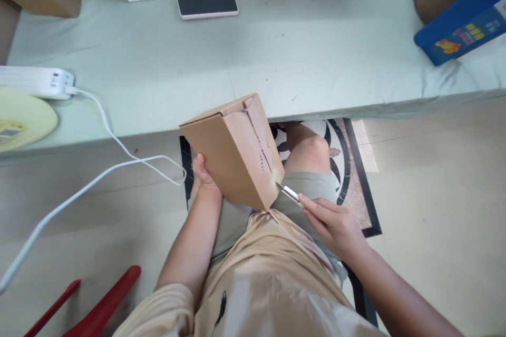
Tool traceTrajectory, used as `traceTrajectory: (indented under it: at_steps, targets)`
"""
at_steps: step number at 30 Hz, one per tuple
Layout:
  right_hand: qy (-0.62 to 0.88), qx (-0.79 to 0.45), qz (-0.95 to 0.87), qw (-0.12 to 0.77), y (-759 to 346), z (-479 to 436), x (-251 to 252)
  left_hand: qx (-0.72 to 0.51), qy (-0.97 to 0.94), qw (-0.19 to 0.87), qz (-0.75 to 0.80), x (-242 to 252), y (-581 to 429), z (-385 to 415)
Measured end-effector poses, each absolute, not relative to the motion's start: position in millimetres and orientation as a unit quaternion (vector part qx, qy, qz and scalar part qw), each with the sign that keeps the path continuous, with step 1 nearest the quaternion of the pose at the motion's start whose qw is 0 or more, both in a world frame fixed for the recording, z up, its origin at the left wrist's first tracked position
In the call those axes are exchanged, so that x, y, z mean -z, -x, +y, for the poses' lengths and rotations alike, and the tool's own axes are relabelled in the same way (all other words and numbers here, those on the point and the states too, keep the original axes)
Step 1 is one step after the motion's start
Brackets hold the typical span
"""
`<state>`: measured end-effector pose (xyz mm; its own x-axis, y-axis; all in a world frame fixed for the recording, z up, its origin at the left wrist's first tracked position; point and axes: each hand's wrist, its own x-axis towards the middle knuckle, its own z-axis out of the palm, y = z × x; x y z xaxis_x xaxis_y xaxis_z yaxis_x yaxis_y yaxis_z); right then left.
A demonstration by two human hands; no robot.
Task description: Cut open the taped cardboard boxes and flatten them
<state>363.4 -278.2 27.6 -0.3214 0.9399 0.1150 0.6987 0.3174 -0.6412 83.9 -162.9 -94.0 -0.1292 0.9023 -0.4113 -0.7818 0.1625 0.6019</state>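
Observation:
A brown cardboard box (225,160) is tilted above the lap, its upper part in front of the table edge. My left hand (205,172) supports it from the left and below, with the thumb on its side and the other fingers hidden. My right hand (336,224) is closed around a white-handled knife (291,193). The blade tip meets or nearly meets the lower right corner of the box's taped side, where a dark slit and small dark marks show.
On the green-clothed table (158,63) lie a phone (207,4), a white power strip (39,81) with a cable (106,121), and a yellow-green round object (26,118). A blue package (462,31) is at the right. White boxes stand behind; red legs show lower left.

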Motion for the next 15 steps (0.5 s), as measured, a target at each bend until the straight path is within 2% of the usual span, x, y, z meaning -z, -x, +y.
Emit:
traceTrajectory:
  at_steps: [7, 12, 15]
  targets:
    - [0.534, -0.248, -0.766, 0.257, -372, -285, -40, -0.66, -0.066, 0.658, 0.358, 95, -84, -158]
    - [0.53, -0.263, -0.747, 0.305, -386, -278, -46, -0.657, -0.034, 0.645, 0.389, 87, -85, -157]
    - [0.596, -0.251, -0.687, 0.331, -408, -263, -36, -0.652, -0.001, 0.647, 0.396, 81, -83, -157]
